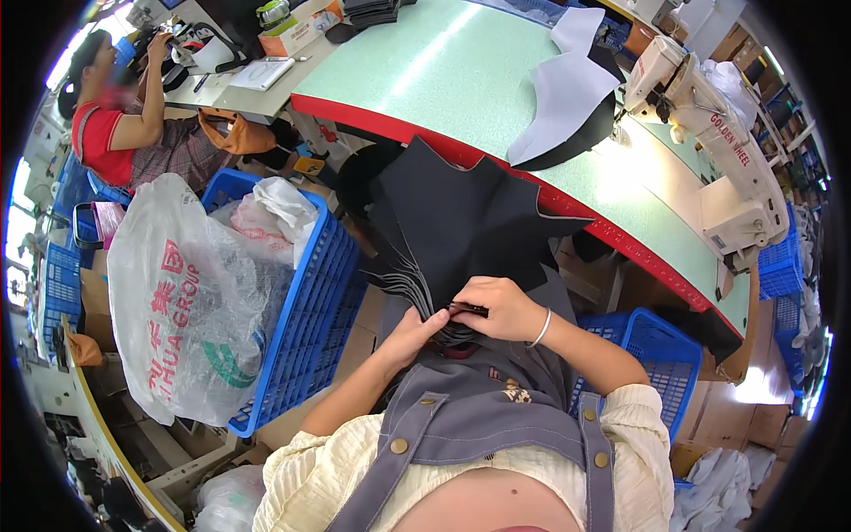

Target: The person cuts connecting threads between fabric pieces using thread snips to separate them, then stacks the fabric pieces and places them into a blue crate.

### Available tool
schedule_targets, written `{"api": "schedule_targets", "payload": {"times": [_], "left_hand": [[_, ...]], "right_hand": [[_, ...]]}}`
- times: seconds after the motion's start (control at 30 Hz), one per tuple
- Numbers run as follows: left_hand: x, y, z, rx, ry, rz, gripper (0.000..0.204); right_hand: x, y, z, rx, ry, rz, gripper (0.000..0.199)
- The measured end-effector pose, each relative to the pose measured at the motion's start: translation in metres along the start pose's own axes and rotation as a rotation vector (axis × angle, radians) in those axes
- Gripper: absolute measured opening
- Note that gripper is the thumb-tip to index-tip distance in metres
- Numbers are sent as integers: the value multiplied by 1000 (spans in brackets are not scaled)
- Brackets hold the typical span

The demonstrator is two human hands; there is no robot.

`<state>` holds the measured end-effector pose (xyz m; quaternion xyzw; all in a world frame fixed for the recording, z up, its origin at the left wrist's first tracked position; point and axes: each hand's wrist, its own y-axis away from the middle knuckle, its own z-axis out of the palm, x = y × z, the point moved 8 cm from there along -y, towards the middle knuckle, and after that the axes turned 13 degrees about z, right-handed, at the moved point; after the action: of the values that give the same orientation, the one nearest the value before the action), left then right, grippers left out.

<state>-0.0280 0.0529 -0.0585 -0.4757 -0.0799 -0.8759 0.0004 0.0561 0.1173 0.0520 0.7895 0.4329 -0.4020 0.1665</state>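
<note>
A stack of black cut fabric pieces (pixel 470 208) lies across my lap and leans up against the table's red edge. Its layered edges fan out at the left. My left hand (pixel 415 337) grips the near edge of the stack, thumb on top. Close beside it, my right hand (pixel 505 309) is closed around a small dark tool (pixel 470 309), whose kind I cannot make out. Both hands meet at the near end of the pieces, and the right fingers partly hide the tool.
Ahead stands a pale green table (pixel 425 80) with grey-white pieces (pixel 567 97) and a sewing machine (pixel 718 168) at right. Blue crates flank me; the left crate (pixel 306 301) holds a clear plastic bag (pixel 195 310). Another person (pixel 124 133) sits at the far left.
</note>
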Motion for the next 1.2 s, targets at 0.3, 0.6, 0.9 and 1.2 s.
{"api": "schedule_targets", "payload": {"times": [0.3, 0.6, 0.9, 1.2], "left_hand": [[-14, -2, -13, 194, -34, -76, 55], [-6, 1, -7, 172, -123, -107, 48], [-9, 4, -11, 234, -250, -318, 58], [-20, 2, -16, 191, -95, -173, 55]], "right_hand": [[29, 8, 10, -376, -586, 471, 27], [44, 11, 1, -102, -927, 595, 32], [32, -23, -164, 597, 655, 185, 26], [31, -39, -136, 624, 845, -164, 34]]}}
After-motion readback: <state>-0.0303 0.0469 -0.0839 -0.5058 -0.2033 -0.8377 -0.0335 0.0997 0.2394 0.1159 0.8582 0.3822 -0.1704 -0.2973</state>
